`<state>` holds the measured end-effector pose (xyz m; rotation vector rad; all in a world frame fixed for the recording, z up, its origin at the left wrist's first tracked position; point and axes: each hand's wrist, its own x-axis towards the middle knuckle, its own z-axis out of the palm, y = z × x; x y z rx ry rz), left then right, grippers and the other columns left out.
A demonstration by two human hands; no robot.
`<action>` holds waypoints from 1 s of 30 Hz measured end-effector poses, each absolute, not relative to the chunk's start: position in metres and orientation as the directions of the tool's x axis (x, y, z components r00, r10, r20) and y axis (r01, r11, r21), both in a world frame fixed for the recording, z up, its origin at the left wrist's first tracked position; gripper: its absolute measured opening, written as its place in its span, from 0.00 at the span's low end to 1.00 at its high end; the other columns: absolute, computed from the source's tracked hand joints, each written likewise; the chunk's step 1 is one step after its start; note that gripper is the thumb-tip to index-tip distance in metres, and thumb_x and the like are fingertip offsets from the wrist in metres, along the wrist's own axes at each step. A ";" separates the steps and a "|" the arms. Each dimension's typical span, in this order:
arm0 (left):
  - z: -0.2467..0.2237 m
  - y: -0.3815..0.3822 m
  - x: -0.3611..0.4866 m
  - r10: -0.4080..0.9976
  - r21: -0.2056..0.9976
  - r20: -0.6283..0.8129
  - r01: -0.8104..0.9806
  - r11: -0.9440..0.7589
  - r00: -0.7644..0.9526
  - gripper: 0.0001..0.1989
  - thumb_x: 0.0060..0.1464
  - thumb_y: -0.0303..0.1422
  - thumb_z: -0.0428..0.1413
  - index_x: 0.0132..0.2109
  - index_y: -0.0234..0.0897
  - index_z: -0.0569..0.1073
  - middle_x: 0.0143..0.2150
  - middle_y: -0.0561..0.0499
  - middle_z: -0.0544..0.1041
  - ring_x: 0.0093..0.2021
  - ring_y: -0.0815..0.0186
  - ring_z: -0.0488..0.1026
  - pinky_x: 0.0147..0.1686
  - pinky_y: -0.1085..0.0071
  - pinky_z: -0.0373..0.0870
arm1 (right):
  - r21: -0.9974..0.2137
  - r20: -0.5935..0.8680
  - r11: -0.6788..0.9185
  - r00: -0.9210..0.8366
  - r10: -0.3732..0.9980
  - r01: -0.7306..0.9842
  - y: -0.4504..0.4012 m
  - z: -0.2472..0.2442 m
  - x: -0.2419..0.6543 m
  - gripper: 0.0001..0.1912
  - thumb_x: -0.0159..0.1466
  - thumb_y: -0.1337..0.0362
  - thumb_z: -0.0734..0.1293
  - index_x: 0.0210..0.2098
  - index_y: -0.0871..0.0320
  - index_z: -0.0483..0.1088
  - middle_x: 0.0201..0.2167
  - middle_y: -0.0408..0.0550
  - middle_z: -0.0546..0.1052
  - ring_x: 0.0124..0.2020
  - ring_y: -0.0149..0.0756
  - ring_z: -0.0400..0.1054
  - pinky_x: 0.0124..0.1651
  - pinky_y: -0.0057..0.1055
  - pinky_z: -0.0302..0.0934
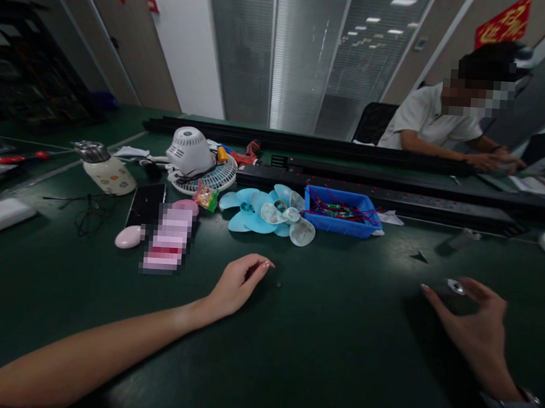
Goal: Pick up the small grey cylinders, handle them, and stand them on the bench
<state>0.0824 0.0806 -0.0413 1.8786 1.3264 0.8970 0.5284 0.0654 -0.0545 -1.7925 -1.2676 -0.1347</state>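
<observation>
My left hand [240, 283] rests at mid-table with its fingers curled and thumb and fingertips brought together. Whatever is between them, if anything, is too small or hidden. A tiny ring-like piece [278, 285] lies on the green table just right of those fingertips. Over at the right, my right hand [479, 330] curves around a small dark cylinder with a shiny round end [456, 286], thumb on one side and fingers on the other. Beyond it is another grey cylinder [467, 238], and a small dark pointed piece [419, 256] lies nearby.
Light-blue fan blades [253, 210] lie beside a blue bin [345, 224] of wires. Behind are a white fan body [190, 153], a red drill [248, 154] and long black rails [393, 190]. A pink mouse [129, 237] and phone [147, 204] are left. A person [425, 118] sits opposite.
</observation>
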 end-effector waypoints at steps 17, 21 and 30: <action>-0.042 0.082 0.084 0.950 0.858 0.174 0.435 -0.275 0.258 0.14 0.66 0.38 0.47 0.44 0.35 0.74 0.36 0.51 0.76 0.33 0.68 0.70 0.34 0.72 0.64 | -0.525 0.129 0.512 -0.531 0.837 0.680 0.077 -0.037 0.295 0.18 0.63 0.49 0.68 0.51 0.45 0.76 0.31 0.43 0.74 0.30 0.33 0.67 0.33 0.32 0.61; -0.043 0.082 0.085 0.946 0.855 0.169 0.436 -0.280 0.276 0.14 0.66 0.38 0.47 0.44 0.35 0.75 0.36 0.51 0.76 0.33 0.68 0.69 0.34 0.72 0.64 | -0.555 0.130 0.481 -0.500 0.856 0.679 0.079 -0.043 0.291 0.12 0.64 0.52 0.69 0.46 0.44 0.78 0.31 0.41 0.75 0.31 0.32 0.68 0.34 0.30 0.60; -0.039 0.081 0.083 0.945 0.855 0.131 0.449 -0.261 0.300 0.13 0.65 0.38 0.49 0.44 0.35 0.74 0.34 0.52 0.74 0.31 0.68 0.68 0.31 0.72 0.62 | -0.262 0.604 0.504 -0.268 0.751 0.823 0.074 -0.007 0.394 0.13 0.66 0.51 0.66 0.40 0.51 0.79 0.37 0.47 0.78 0.38 0.38 0.72 0.41 0.34 0.65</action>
